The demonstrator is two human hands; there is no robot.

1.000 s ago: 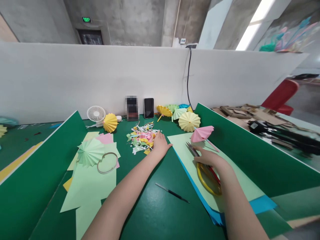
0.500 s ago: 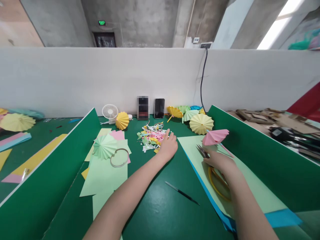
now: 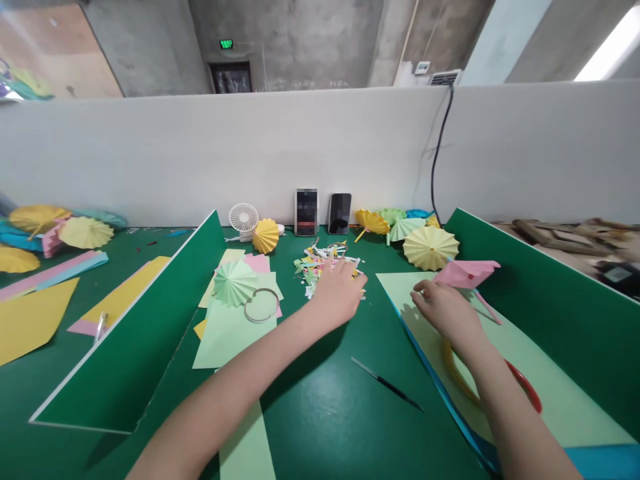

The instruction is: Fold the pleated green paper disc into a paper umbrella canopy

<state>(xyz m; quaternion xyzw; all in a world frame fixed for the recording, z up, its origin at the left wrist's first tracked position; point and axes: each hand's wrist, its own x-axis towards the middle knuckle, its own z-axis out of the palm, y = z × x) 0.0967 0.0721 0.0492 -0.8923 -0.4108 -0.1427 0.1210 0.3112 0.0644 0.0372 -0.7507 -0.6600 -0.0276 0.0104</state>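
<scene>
My left hand [image 3: 337, 291] hovers over the near side of a pile of coloured paper scraps [image 3: 311, 268], fingers apart and holding nothing I can see. My right hand [image 3: 447, 312] is above pale green sheets [image 3: 543, 377], thumb and fingers loosely bent and apart. Beneath that wrist lie scissors with a yellow handle loop [image 3: 457, 377] and a red one [image 3: 526, 385]; the hand hides their blades. A pink paper umbrella [image 3: 470, 273] lies just behind the right hand. Between my arms a dark pen-like tool [image 3: 389, 385] rests on the green table [image 3: 325, 407].
At left, a pale green pleated paper round [image 3: 235, 283] and a ring [image 3: 261, 305] lie on paper sheets. A small fan [image 3: 243, 218], two phones [image 3: 340, 213] and several paper umbrellas [image 3: 431, 248] line the back. Green dividers [image 3: 145, 347] flank the workspace.
My right hand has come off the scissors and moved forward toward the pink umbrella. The left hand has shifted over the scraps. The whole view has turned slightly left.
</scene>
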